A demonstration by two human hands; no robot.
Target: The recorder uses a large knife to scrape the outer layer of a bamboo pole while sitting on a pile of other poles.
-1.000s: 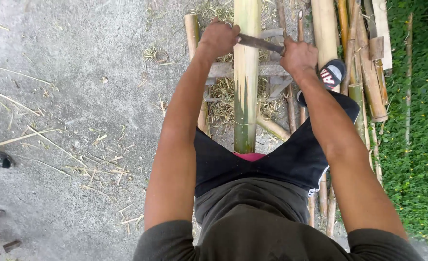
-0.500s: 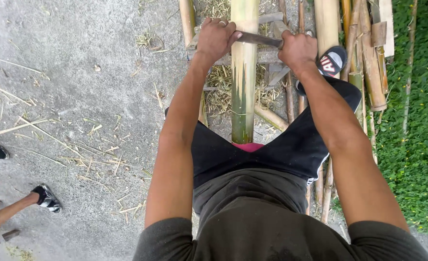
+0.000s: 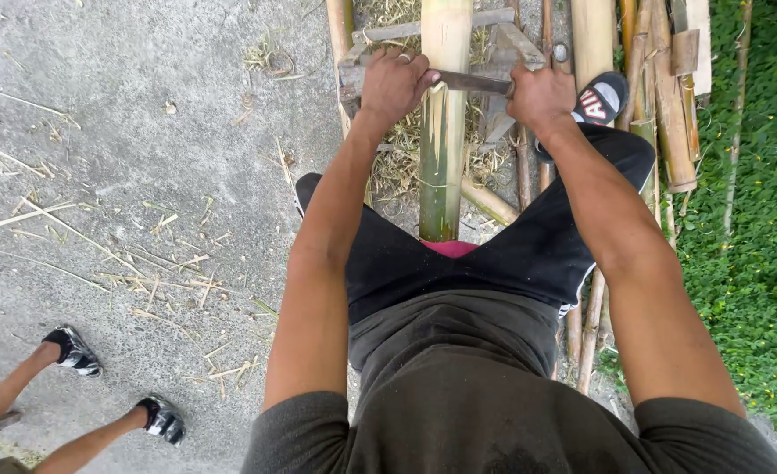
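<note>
Bamboo pole (image 3: pixel 444 149) top cut by frame edge, near end hidden between thighs; blade (image 3: pixel 474 82) ends inside fists.

Bare concrete (image 3: pixel 143 132) lies open leftward (straw-littered); stacked bamboo poles (image 3: pixel 660 96) crowd the right.

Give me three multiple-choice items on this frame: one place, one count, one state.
1. Where does the bamboo pole lie?
A. between the legs
B. on the grass
C. left of both feet

2. How many other people's feet show at lower left?
A. none
B. two
C. four

3. How is the blade held?
A. left hand only
B. lying loose
C. both hands

Key: A, its near end sits between the thighs; B, two shod feet show; C, left hand and right hand each grip an end.
</note>
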